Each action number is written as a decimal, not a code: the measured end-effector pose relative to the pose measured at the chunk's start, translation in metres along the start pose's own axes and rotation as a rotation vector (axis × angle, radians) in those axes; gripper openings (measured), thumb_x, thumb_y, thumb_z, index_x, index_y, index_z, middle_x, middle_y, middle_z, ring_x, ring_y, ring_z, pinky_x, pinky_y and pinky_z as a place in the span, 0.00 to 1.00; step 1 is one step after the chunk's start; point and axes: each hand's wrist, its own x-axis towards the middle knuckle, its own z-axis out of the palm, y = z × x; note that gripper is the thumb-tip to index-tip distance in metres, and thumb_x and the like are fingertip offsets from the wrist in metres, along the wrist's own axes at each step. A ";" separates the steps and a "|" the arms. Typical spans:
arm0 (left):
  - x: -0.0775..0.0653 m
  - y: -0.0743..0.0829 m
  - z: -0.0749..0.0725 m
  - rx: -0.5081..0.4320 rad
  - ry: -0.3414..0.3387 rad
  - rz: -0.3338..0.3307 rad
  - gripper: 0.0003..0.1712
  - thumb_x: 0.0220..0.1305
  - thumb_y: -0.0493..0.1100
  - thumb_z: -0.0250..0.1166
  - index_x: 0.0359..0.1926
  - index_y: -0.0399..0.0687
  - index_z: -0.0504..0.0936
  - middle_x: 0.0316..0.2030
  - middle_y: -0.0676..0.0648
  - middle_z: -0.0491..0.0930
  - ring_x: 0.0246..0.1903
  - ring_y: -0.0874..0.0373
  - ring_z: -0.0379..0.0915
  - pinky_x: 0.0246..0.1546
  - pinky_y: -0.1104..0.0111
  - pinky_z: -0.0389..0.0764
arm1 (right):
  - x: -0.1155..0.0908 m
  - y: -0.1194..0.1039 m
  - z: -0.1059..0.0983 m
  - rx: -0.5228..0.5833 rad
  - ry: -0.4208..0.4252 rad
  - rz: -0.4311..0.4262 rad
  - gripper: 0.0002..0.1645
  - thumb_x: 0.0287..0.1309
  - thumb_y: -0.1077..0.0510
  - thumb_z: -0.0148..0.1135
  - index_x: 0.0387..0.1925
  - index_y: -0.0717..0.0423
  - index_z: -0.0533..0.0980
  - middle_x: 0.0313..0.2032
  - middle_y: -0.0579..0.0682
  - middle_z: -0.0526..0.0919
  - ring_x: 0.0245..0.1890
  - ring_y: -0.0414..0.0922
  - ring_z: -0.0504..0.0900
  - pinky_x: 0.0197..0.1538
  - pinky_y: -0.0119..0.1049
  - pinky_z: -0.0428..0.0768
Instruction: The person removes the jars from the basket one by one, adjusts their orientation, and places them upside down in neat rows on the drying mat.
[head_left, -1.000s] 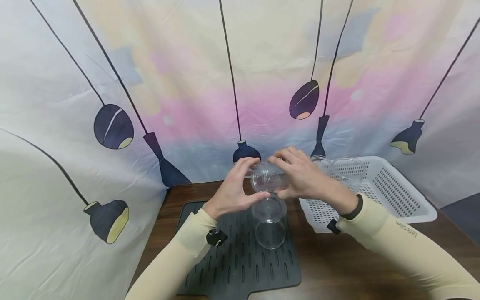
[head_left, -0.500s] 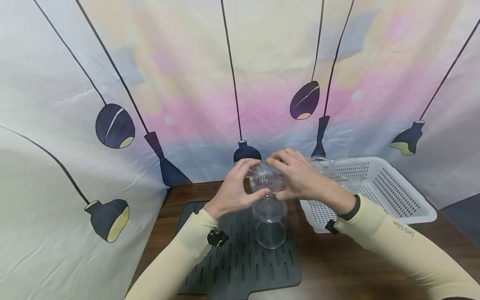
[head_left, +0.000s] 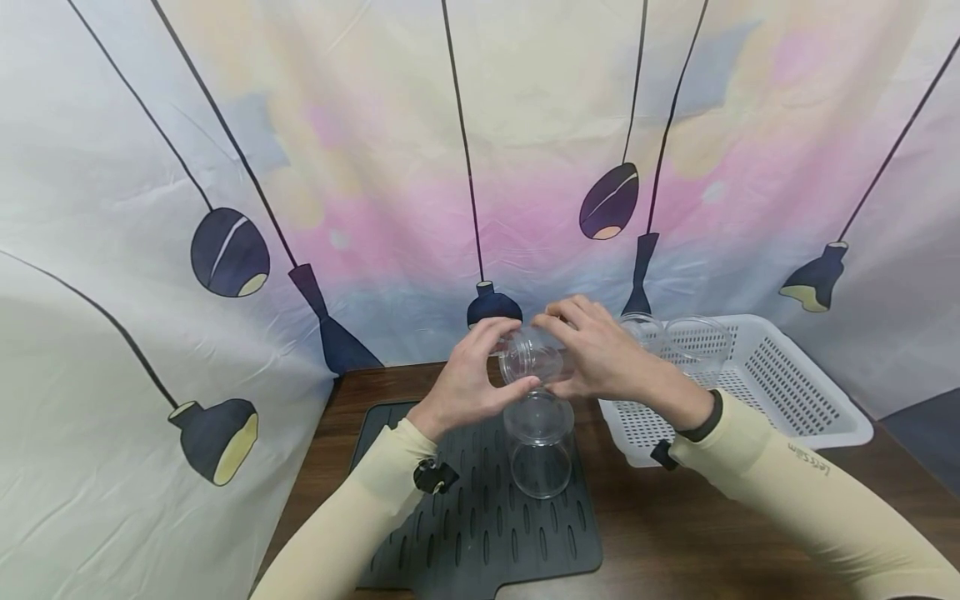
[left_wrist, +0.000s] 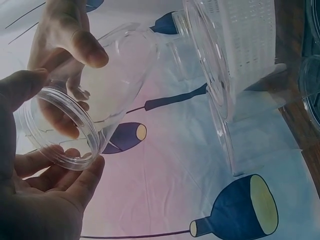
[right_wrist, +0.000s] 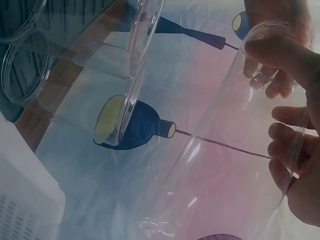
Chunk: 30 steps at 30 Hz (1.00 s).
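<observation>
Above the dark mat, both hands hold a clear jar [head_left: 531, 358] lying on its side. My left hand [head_left: 467, 385] grips its round ridged end [left_wrist: 75, 155], thumb on one side and fingers on the other. Whether that end carries a separate lid, I cannot tell. Around the body of the jar, seen in the right wrist view as a long clear wall [right_wrist: 200, 145], curve the thumb and fingers of my right hand [head_left: 609, 357]. Just below the hands, one clear container [head_left: 538, 423] stands on another clear container [head_left: 540, 475].
Under the containers lies a dark grey ridged mat [head_left: 465, 533] on a brown wooden table [head_left: 675, 533]. At the right stands a white perforated basket [head_left: 810, 408], with clear containers [head_left: 701, 346] in its left part. A cloth [head_left: 390, 208] printed with lamps hangs behind the table.
Both hands stay nearly in place on the jar, with only a slight shift of the fingers and jar since the oldest frame. The stacked containers and basket have not moved.
</observation>
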 end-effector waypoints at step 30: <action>-0.001 -0.005 -0.010 -0.039 0.022 0.007 0.39 0.55 0.49 0.74 0.65 0.45 0.69 0.60 0.46 0.69 0.54 0.56 0.72 0.56 0.63 0.78 | -0.009 0.027 -0.027 0.387 0.105 0.085 0.47 0.37 0.51 0.83 0.62 0.55 0.73 0.61 0.55 0.74 0.61 0.52 0.73 0.59 0.54 0.73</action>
